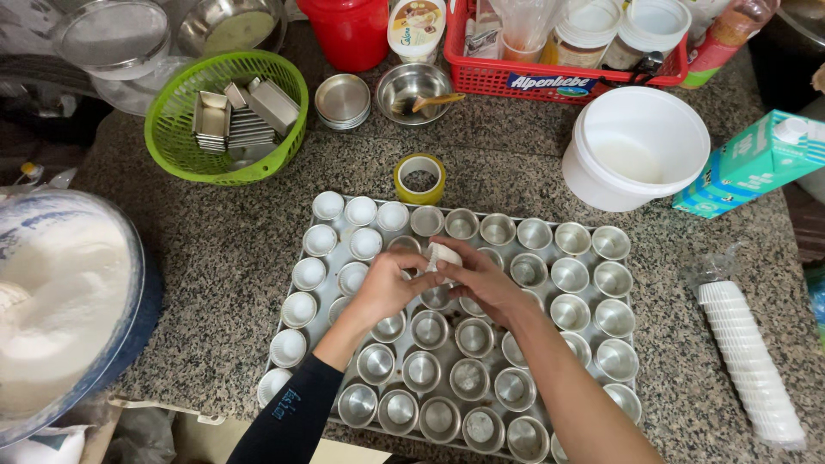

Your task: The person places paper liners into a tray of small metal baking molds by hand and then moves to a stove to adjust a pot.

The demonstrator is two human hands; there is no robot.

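Fingers of both hands, left and right, curl together and pinch a small stack of white paper liners above the tray of metal cups on the desk.

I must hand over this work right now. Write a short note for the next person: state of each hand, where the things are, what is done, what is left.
Left hand and right hand: together over the baking tray, both holding a small stack of white paper liners.
Things: small metal cups fill the tray; a long spare liner stack lies to the right on the granite counter.
Done: about a dozen lined cups, all in the tray's left columns.
Left: the other cups, middle and right, are bare metal.
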